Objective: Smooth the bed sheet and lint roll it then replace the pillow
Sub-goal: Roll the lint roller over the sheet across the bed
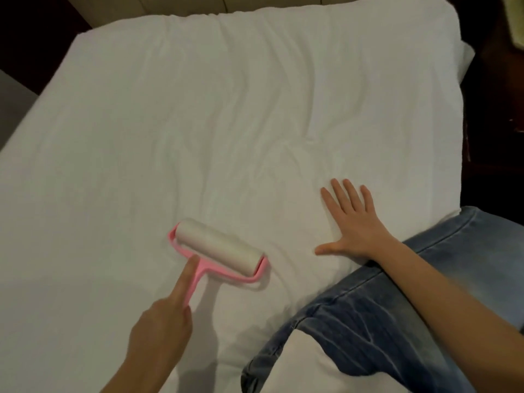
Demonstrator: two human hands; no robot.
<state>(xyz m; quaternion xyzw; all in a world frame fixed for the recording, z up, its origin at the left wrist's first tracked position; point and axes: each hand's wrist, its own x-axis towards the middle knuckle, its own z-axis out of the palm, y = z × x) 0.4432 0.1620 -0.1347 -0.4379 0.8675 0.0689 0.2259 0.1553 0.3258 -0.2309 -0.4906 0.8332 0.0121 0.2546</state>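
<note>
A white bed sheet (226, 114) covers the mattress, with soft wrinkles running across its middle and right. A pink lint roller (219, 248) with a white roll rests on the sheet at lower centre. My left hand (161, 330) grips its pink handle, index finger stretched along the stem. My right hand (351, 222) lies flat on the sheet to the right of the roller, fingers spread, holding nothing. No pillow is in view.
My knee in blue jeans (397, 307) rests on the bed's lower right. A beige headboard (170, 4) runs along the top edge. Dark furniture (499, 109) stands beyond the bed's right edge, dark floor at far left.
</note>
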